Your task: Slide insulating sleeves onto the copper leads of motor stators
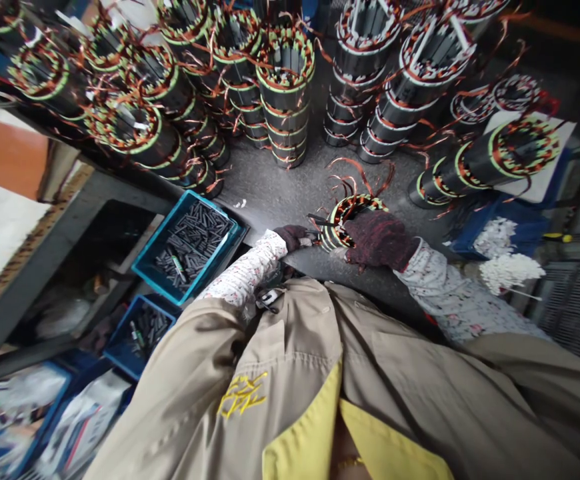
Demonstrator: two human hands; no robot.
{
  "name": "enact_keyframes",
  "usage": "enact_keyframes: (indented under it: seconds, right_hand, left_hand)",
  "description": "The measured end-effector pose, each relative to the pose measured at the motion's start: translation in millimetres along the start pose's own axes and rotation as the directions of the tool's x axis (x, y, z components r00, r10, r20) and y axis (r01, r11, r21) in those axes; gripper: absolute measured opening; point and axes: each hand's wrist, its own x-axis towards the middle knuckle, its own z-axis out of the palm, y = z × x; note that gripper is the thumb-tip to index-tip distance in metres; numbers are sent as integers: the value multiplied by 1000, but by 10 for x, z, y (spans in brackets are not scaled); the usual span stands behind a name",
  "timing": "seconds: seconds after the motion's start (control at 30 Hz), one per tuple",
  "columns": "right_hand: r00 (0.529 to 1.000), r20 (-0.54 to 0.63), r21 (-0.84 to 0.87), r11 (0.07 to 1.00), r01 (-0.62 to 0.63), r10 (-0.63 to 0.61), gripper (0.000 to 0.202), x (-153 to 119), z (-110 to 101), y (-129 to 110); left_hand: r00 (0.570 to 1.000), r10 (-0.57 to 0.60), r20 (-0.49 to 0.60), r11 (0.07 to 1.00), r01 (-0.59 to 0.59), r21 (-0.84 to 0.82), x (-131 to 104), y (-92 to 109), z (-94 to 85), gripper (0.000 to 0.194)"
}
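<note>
Close in front of my body, a single ring-shaped stator (pixel 334 229) with copper windings and loose copper wires lies tilted on the dark grey table. My right hand (pixel 381 239), in a dark maroon glove, is wrapped round its right side. On its left is my left hand (pixel 293 237), also gloved, with bare fingertips closed by the stator's edge. A thin dark strip (pixel 323 221) sticks out from the ring above those fingertips. What the left fingertips pinch is too small to make out.
Stacks of wound stators (pixel 287 120) stand along the back of the table (pixel 310 183). One stack (pixel 480 160) leans at the right. A teal bin (pixel 143 267) of dark strips is at left, white pieces (pixel 513 271) at right.
</note>
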Motion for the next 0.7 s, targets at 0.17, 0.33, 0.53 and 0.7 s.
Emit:
enact_keyframes:
  seconds: [0.17, 0.33, 0.53, 0.7]
  right_hand:
    - [999, -32, 29, 999, -31, 31, 46, -34, -9, -64]
    - [995, -57, 36, 997, -75, 77, 40, -15, -42, -125]
    - [988, -90, 41, 992, -121, 124, 36, 0, -10, -156]
    - [989, -73, 38, 991, -127, 129, 36, 9, -8, -158]
  left_hand:
    - [1000, 19, -8, 992, -18, 128, -145, 249, 91, 26]
    - [993, -105, -51, 878, 116, 464, -187, 414, 294, 45]
    - [985, -157, -78, 831, 174, 529, -251, 474, 299, 38]
    - [983, -159, -88, 874, 181, 451, -191, 432, 323, 31]
